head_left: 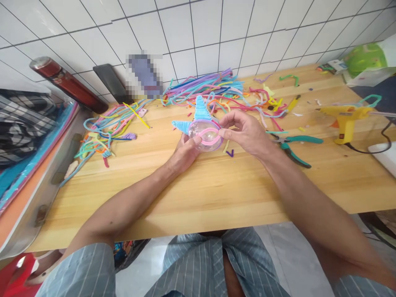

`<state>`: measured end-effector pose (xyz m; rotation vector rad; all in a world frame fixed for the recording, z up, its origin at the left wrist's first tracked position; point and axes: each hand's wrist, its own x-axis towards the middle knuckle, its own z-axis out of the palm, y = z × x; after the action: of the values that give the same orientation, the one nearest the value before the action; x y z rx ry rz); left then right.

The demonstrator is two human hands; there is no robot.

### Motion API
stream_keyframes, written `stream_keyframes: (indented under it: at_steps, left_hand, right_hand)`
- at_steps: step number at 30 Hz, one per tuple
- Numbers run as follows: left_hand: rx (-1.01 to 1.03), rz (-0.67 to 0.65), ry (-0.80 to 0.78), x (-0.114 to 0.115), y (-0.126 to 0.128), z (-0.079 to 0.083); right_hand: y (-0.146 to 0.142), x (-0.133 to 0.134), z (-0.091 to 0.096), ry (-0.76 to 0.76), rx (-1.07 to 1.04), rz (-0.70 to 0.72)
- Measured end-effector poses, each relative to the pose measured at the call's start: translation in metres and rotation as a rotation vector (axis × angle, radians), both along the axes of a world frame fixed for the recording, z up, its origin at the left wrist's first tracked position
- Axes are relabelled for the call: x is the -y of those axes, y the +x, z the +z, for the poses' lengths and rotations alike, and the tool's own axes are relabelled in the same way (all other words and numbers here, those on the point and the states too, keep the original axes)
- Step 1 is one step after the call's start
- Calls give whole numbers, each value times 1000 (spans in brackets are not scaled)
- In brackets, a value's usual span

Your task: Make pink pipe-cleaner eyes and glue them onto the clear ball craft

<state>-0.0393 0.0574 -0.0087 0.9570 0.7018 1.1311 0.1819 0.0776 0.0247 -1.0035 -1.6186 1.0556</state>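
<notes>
Between my hands is a clear round ball (194, 134) with two pointed light-blue pieces (202, 109) of wound pipe cleaner standing out from its upper left. A purple ring runs round its edge. My left hand (186, 153) grips the ball from the lower left, its thumb on the front touching one end of a pink pipe cleaner (211, 142). That pipe cleaner is bent into an eye-shaped loop lying across the front of the ball. My right hand (243, 131) pinches the loop's other end between thumb and fingers. The ball's back is hidden.
Piles of coloured pipe cleaners (201, 87) lie behind and at left on the wooden table (198, 202). Teal-handled pliers (297, 144) and a yellow glue gun (345, 121) with a cord are at right. A red flask (69, 84) stands at back left, beside a dark upright object (111, 82).
</notes>
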Motion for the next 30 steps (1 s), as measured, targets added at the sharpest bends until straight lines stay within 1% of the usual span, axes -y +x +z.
stream_keyframes:
  at_steps: [6, 10, 13, 19, 23, 27, 30]
  left_hand:
    - [-4, 15, 6, 1, 0, 1]
    - [-7, 33, 14, 2, 2, 3]
    - [-7, 38, 16, 2, 4, 3]
    - [12, 23, 9, 3, 8, 3]
    - [-1, 87, 44, 2, 7, 2]
    - [-55, 159, 101, 0, 4, -3]
    - [-107, 155, 100, 3, 2, -7]
  right_hand:
    - [-2, -1, -5, -44, -40, -36]
    - [-2, -1, -8, -136, -125, 63]
    - [-1, 0, -8, -196, -134, 123]
    - [3, 2, -4, -158, -101, 137]
    - [5, 1, -2, -118, -91, 113]
    - [11, 1, -3, -94, -77, 87]
    - [18, 2, -8, -91, -53, 68]
